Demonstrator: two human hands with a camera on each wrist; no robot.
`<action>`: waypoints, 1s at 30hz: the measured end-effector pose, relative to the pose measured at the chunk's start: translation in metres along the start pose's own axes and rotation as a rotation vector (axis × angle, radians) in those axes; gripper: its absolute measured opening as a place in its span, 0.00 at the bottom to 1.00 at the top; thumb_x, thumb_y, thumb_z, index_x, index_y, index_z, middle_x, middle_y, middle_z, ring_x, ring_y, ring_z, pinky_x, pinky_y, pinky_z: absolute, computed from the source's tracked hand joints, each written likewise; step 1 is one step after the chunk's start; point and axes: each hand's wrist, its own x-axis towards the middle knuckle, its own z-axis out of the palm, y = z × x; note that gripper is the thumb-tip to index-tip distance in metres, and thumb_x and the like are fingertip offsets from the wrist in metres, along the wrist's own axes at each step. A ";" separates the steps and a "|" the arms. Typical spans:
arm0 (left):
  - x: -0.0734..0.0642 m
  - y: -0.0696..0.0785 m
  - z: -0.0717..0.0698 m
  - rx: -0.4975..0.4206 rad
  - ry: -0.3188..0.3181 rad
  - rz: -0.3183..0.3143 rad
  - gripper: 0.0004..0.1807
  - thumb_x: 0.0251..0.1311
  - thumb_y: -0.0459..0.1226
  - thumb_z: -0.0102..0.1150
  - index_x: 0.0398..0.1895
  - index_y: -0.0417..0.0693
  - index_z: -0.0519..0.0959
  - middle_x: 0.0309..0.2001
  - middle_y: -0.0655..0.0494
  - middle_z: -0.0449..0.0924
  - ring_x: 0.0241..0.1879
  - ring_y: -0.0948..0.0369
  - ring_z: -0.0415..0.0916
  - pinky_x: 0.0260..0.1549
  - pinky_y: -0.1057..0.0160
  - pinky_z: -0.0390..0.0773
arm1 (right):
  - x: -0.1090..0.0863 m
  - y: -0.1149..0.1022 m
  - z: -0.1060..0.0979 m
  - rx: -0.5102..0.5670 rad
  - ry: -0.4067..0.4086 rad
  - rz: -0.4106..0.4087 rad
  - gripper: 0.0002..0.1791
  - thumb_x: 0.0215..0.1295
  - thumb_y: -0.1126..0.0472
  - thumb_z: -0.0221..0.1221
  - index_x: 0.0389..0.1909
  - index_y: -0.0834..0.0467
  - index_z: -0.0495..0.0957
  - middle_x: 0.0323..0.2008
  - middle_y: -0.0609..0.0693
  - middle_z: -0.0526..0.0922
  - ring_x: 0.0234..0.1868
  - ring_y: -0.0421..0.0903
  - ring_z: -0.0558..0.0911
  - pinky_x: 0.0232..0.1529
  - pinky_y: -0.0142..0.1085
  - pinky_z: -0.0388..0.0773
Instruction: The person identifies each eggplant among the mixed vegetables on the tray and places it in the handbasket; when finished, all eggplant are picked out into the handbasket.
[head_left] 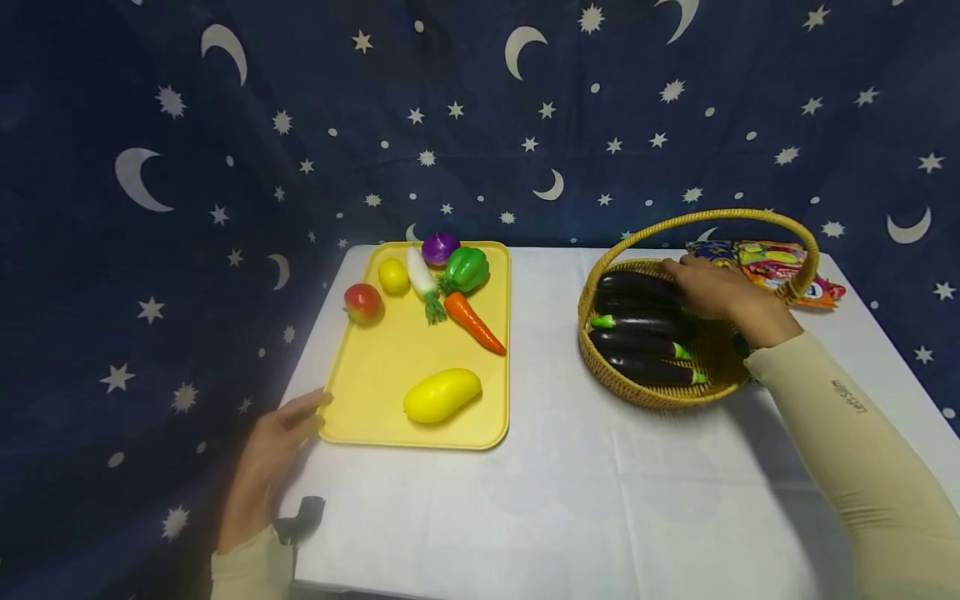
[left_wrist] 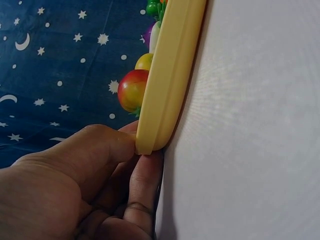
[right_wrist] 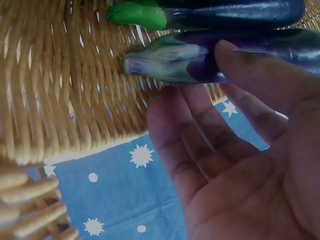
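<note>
My left hand (head_left: 273, 442) is at the near left corner of a yellow tray (head_left: 367, 383). In the left wrist view, thumb and fingers pinch the tray's rim (left_wrist: 165, 95). A woven basket (head_left: 645, 398) with a tall handle stands to the right, holding several dark eggplants (head_left: 637, 343) with green stem ends. My right hand (head_left: 708, 287) reaches in under the handle at the basket's far side. In the right wrist view, its thumb lies on an eggplant (right_wrist: 200, 55) with a pale stem end, and the fingers curl behind it, their tips partly hidden.
On the tray lie a mango (head_left: 442, 396), carrot (head_left: 474, 323), green pepper (head_left: 467, 269), white radish (head_left: 420, 273), purple onion-like vegetable (head_left: 440, 247), lemon (head_left: 393, 276) and a red-yellow fruit (head_left: 364, 303). Colourful packets (head_left: 780, 265) lie behind the basket. A starry cloth (head_left: 465, 150) hangs behind.
</note>
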 end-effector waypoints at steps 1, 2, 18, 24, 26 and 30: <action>0.000 0.000 0.000 0.000 0.000 -0.009 0.26 0.74 0.38 0.62 0.73 0.45 0.76 0.80 0.47 0.67 0.84 0.43 0.56 0.85 0.39 0.55 | 0.000 -0.001 0.001 -0.005 0.005 -0.004 0.30 0.70 0.69 0.63 0.71 0.64 0.68 0.53 0.72 0.77 0.55 0.72 0.80 0.49 0.70 0.81; 0.000 -0.001 -0.001 0.000 0.000 -0.016 0.26 0.74 0.38 0.62 0.74 0.45 0.76 0.80 0.47 0.67 0.84 0.43 0.56 0.85 0.39 0.55 | 0.000 -0.001 0.001 -0.007 0.005 -0.006 0.29 0.71 0.69 0.62 0.71 0.63 0.68 0.53 0.72 0.77 0.54 0.71 0.80 0.49 0.69 0.81; -0.002 0.002 -0.004 -0.048 -0.005 -0.043 0.27 0.74 0.40 0.63 0.74 0.46 0.75 0.80 0.48 0.66 0.85 0.44 0.53 0.86 0.38 0.51 | -0.010 -0.018 -0.009 0.016 0.039 -0.025 0.31 0.76 0.61 0.61 0.75 0.62 0.62 0.57 0.72 0.72 0.55 0.69 0.77 0.48 0.65 0.79; -0.007 0.000 -0.014 -0.048 -0.069 -0.114 0.31 0.76 0.50 0.61 0.79 0.58 0.71 0.84 0.56 0.61 0.88 0.46 0.45 0.85 0.32 0.45 | -0.016 -0.032 -0.005 0.006 0.169 -0.116 0.23 0.75 0.61 0.63 0.65 0.63 0.70 0.49 0.69 0.76 0.45 0.63 0.79 0.43 0.61 0.79; -0.007 0.001 -0.017 -0.032 -0.077 -0.084 0.33 0.76 0.54 0.60 0.80 0.58 0.69 0.84 0.55 0.62 0.87 0.45 0.47 0.85 0.31 0.46 | -0.022 -0.036 -0.001 -0.001 0.232 -0.147 0.22 0.74 0.61 0.63 0.64 0.63 0.74 0.48 0.67 0.77 0.43 0.61 0.80 0.42 0.58 0.81; -0.003 0.008 -0.017 0.067 -0.036 0.030 0.35 0.77 0.57 0.56 0.80 0.52 0.69 0.80 0.46 0.68 0.84 0.42 0.57 0.82 0.33 0.56 | -0.037 -0.048 0.006 0.009 0.324 -0.157 0.20 0.73 0.64 0.63 0.64 0.61 0.78 0.53 0.66 0.81 0.40 0.57 0.82 0.33 0.49 0.80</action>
